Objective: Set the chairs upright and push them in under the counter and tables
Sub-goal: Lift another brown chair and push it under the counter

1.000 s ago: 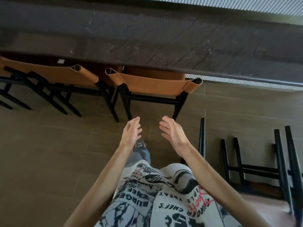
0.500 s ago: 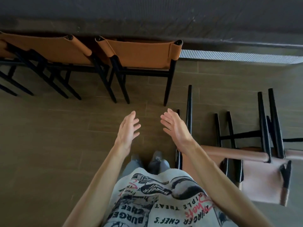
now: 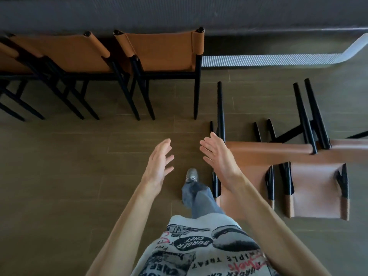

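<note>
Chairs, tan leather on black frames: two upright and, pushed in under the dark desk; two toppled and on the floor at right, legs toward the desk. Left hand and right hand: grip spread, empty. Step in hand, judged: turning to the nearer toppled chair. Next move calls for gripping its frame and tipping it upright.

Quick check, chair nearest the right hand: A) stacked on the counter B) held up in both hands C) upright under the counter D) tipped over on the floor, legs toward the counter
D: the tipped chair lies on the floor, black legs pointing toward the counter, while the right hand and left hand hover open, holding nothing.
</note>
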Motion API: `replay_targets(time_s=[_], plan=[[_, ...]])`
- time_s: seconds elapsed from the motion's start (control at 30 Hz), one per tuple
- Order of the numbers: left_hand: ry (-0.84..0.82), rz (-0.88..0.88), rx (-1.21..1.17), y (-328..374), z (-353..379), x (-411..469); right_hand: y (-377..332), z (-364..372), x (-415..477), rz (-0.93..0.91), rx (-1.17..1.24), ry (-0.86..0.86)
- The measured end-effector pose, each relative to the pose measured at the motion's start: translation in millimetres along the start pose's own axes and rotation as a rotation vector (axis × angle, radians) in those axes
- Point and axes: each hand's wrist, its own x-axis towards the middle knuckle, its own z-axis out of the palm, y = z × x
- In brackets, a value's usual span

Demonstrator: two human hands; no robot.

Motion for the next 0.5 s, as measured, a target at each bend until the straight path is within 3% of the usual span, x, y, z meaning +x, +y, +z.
replay_targets(time_s=[0.23,0.5], plan=[[-0.022,-0.053,-0.072,-71.0,8.9,-97.2,64.7,-18.3,-113.0,0.033,-0.034,0.026],[-0.066,-0.019,-0.109,-104.3,27.3,-156.8,91.4,-45.6,-178.0,0.003,-0.051,0.085]])
